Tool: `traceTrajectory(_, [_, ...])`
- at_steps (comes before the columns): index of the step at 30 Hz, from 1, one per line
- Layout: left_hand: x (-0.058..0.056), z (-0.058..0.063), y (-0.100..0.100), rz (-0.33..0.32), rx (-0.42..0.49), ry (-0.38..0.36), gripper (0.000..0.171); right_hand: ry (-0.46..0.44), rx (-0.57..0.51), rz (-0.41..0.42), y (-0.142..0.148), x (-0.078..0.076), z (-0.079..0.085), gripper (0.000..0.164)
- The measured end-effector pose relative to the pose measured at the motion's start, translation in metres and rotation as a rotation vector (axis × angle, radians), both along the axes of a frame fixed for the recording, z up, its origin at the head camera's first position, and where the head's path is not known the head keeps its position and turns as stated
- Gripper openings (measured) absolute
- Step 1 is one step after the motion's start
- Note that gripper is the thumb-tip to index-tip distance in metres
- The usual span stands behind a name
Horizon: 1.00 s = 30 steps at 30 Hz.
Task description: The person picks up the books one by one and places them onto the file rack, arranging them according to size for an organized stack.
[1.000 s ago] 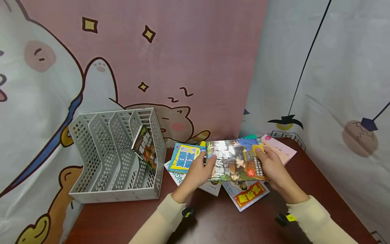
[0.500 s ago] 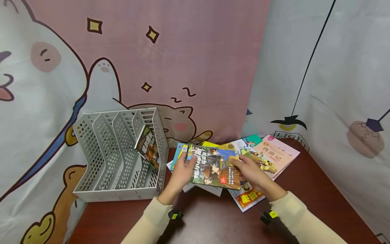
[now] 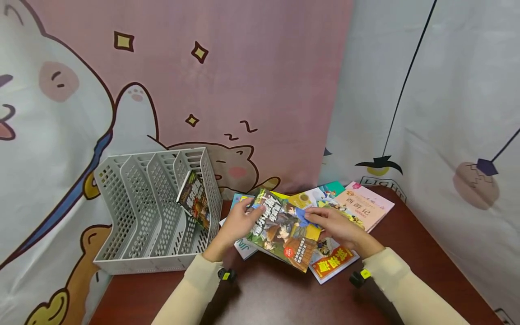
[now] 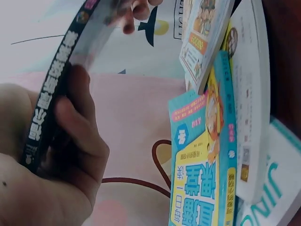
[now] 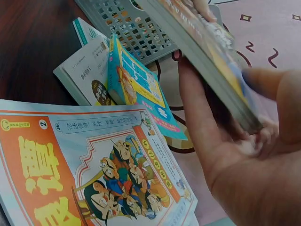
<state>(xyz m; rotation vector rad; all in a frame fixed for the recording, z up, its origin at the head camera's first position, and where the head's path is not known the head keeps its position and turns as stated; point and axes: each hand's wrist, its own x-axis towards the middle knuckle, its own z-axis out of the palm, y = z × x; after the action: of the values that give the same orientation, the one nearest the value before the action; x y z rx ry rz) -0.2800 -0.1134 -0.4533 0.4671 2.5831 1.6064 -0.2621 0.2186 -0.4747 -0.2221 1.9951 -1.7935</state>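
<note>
Both hands hold a paperback comic book (image 3: 280, 232) over a pile of books, its cover up and tilted so the lower right corner points toward the person. The left hand (image 3: 240, 222) grips its left edge, thumb on the cover. In the left wrist view, the fingers curl round the book's dark spine (image 4: 52, 84). The right hand (image 3: 341, 228) pinches the upper right edge, thumb on the cover; the right wrist view shows its fingers beneath, beside the page edges. A similar dark-covered book (image 3: 195, 201) leans in the rightmost slot of a grey plastic file rack (image 3: 152, 264).
Loose books overlap on the brown table (image 3: 276, 300): a pink one (image 3: 367, 203) at the right, an orange-titled one (image 3: 333, 266) in front, a blue-and-yellow one (image 4: 195, 174) and a white one (image 4: 251, 117). A printed curtain (image 3: 264, 90) hangs close behind.
The held comic book has moved left and turned clockwise, its right end swinging toward the person. Both hands have shifted left with it, baring the pink book. The rack and its book stay put.
</note>
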Motion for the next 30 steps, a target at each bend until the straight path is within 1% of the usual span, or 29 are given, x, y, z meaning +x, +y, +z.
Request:
traceTrajectory(3, [-0.008, 0.003, 0.001, -0.059, -0.034, -0.007, 0.075, -0.011, 0.014, 0.065, -0.001, -0.001, -0.003, 0.06])
traceTrajectory(6, [-0.014, 0.005, 0.002, -0.091, -0.078, -0.011, 0.076, -0.001, 0.022, 0.133, -0.003, 0.0, -0.007, 0.056])
traceTrajectory(8, [-0.016, 0.006, 0.003, -0.101, -0.092, -0.018, 0.076, 0.017, 0.021, 0.168, -0.005, 0.001, -0.009, 0.054])
traceTrajectory(10, [-0.017, 0.006, 0.003, -0.096, -0.096, -0.031, 0.078, 0.049, 0.003, 0.192, -0.007, 0.002, -0.011, 0.054])
traceTrajectory(12, [-0.017, 0.006, 0.004, -0.086, -0.091, -0.05, 0.079, 0.073, -0.007, 0.186, -0.009, 0.004, -0.012, 0.056])
traceTrajectory(14, [-0.017, 0.006, 0.003, -0.068, -0.081, -0.064, 0.079, 0.093, -0.011, 0.164, -0.01, 0.005, -0.013, 0.057])
traceTrajectory(16, [-0.017, 0.005, 0.004, -0.041, -0.077, -0.06, 0.075, 0.098, -0.009, 0.141, -0.011, 0.006, -0.013, 0.059])
traceTrajectory(17, [-0.017, 0.005, 0.004, -0.024, -0.074, -0.051, 0.072, 0.098, -0.007, 0.129, -0.012, 0.007, -0.013, 0.059])
traceTrajectory(20, [-0.018, 0.004, 0.005, 0.02, -0.035, -0.023, 0.055, 0.084, 0.0, 0.082, -0.013, 0.009, -0.014, 0.059])
traceTrajectory(22, [-0.019, 0.004, 0.005, 0.043, 0.02, -0.007, 0.042, 0.083, 0.0, 0.045, -0.014, 0.01, -0.014, 0.06])
traceTrajectory(24, [-0.02, 0.004, 0.006, 0.067, 0.092, -0.007, 0.036, 0.079, 0.0, -0.012, -0.014, 0.011, -0.013, 0.065])
traceTrajectory(27, [-0.022, 0.004, 0.009, 0.104, 0.205, -0.024, 0.038, 0.073, -0.024, -0.082, -0.016, 0.013, -0.013, 0.069])
traceTrajectory(30, [-0.022, 0.004, 0.012, 0.136, 0.298, -0.07, 0.045, 0.064, -0.062, -0.133, -0.02, 0.012, -0.013, 0.066])
